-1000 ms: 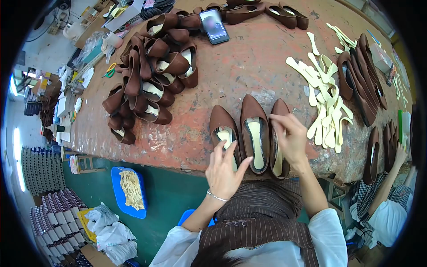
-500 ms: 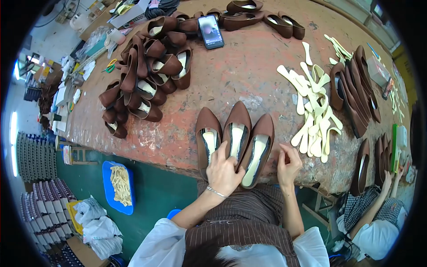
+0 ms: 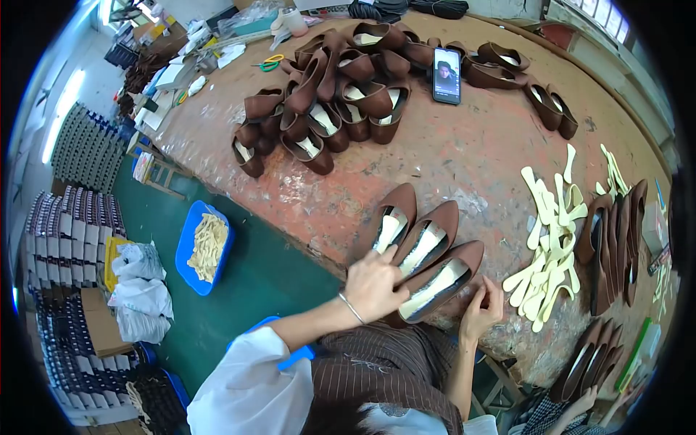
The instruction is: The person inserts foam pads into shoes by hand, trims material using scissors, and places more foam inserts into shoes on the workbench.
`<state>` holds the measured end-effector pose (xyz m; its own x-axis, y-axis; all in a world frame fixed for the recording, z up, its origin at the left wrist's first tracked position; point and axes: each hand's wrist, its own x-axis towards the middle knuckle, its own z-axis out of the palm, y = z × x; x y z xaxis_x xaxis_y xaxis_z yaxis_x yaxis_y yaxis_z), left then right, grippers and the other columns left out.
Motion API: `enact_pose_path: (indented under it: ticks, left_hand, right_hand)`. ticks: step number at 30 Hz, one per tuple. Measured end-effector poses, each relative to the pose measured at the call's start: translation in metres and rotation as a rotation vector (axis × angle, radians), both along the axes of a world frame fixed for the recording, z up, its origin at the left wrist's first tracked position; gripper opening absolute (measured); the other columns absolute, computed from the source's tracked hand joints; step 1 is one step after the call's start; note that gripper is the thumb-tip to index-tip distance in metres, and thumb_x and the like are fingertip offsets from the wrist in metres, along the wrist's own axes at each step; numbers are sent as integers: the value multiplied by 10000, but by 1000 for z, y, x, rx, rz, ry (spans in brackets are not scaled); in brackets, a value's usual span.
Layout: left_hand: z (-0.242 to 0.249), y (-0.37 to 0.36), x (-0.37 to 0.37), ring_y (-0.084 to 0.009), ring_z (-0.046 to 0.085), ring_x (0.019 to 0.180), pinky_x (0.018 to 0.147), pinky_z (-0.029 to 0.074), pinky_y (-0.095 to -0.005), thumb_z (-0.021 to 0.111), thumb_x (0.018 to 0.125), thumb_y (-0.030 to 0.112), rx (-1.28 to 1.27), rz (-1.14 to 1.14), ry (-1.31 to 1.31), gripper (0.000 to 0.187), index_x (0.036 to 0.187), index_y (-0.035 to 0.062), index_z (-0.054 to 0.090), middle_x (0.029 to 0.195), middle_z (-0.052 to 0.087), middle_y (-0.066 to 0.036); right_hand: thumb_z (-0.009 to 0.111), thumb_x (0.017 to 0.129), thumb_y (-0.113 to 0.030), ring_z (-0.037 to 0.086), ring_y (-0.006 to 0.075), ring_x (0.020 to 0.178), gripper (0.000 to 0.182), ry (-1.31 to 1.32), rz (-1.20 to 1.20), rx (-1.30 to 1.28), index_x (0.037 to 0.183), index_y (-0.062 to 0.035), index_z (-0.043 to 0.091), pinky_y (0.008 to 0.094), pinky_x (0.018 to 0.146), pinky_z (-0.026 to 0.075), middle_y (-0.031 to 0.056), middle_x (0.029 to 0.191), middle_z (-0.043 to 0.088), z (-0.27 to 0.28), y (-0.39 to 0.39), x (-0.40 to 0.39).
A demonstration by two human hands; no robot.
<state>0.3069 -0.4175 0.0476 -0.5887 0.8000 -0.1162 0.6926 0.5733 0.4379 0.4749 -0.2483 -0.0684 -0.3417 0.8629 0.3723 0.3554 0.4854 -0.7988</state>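
Three brown pointed slip-on shoes lie side by side at the table's front edge: a left shoe, a middle shoe and a right shoe. Each has a pale cream strip inside. My left hand is closed over the heel ends of the left and middle shoes, its thumb beside the right shoe's heel. My right hand rests at the table edge, right of the shoes, fingers loosely curled and apart with nothing visible in them. Beyond it lies a pile of cream insole-shaped strips.
A heap of brown shoes and a phone occupy the far side. More shoes stand at the right, near a co-worker's hand. Scissors lie far left. On the floor stands a blue bin of cream pieces.
The head view has turned, so the table and shoes appear shifted right. My left hand stays at the shoes' heels, and my right hand stays by the table edge.
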Motion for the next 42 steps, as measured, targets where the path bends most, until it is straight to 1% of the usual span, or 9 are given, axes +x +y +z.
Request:
enact_pose_path:
  ticks: [3,6,7,10,19,25,30,35,42]
  left_hand:
    - [40,-8,-45,-375,667,970,837,565,-473,659,719,337,-43,-58,5,275,745,78,750,1217,700,-171]
    - [74,-16,-104,-355,659,690,631,513,-464,659,720,335,-75,-142,-85,296,668,44,649,683,637,-161]
    - [97,-13,-121,-330,694,786,666,523,-384,720,722,231,-208,-148,-155,278,648,-2,588,1048,735,-203]
    - [137,-15,-167,-149,687,840,710,545,-340,728,778,131,-70,-198,-264,262,689,-54,566,1111,745,-198]
    - [253,43,-326,-62,568,735,702,481,-247,659,825,191,37,52,215,208,793,-9,706,857,732,-36]
    - [163,97,-445,-451,679,987,842,529,-500,587,835,547,-52,326,722,554,980,39,755,999,713,-280]
    - [11,88,-543,-433,566,1260,1051,443,-503,575,773,763,7,95,830,982,1506,123,442,1358,575,-296]
    - [-7,58,-601,-392,621,1161,988,473,-464,536,884,711,-112,264,524,791,1336,68,625,1282,653,-218]
    - [-3,56,-322,-424,455,1347,1100,371,-503,575,1012,401,444,94,1193,481,1331,41,600,1477,466,-260]
  right_hand:
    - [633,881,58,482,137,579,218,-1,4,-19,1055,-16,740,290,522,373,61,785,605,3,-1,-1]
    - [612,913,44,503,107,620,202,-23,20,-50,1068,-6,732,259,541,384,47,870,647,1,-1,2]
    - [613,911,46,502,107,614,202,-21,18,-55,1066,-5,732,259,537,382,48,864,644,1,-1,2]
    - [619,905,51,496,110,598,195,-19,11,-56,1056,-3,731,262,526,377,50,842,633,2,-2,1]
    - [664,838,83,498,180,536,201,-43,-33,7,998,-20,731,321,496,380,91,729,570,8,-2,-7]
    - [670,820,52,565,220,571,215,-25,-47,33,999,-48,737,337,528,443,102,744,593,4,-3,-6]
    - [670,785,-4,605,277,618,192,-55,-78,99,954,-73,728,378,556,485,104,743,598,2,-3,0]
    - [676,775,-9,637,277,675,184,-19,-100,171,944,-69,717,371,598,516,86,757,618,-4,-4,1]
    - [689,746,-21,648,270,716,196,-24,-114,312,935,-68,709,362,616,531,65,786,633,16,-1,22]
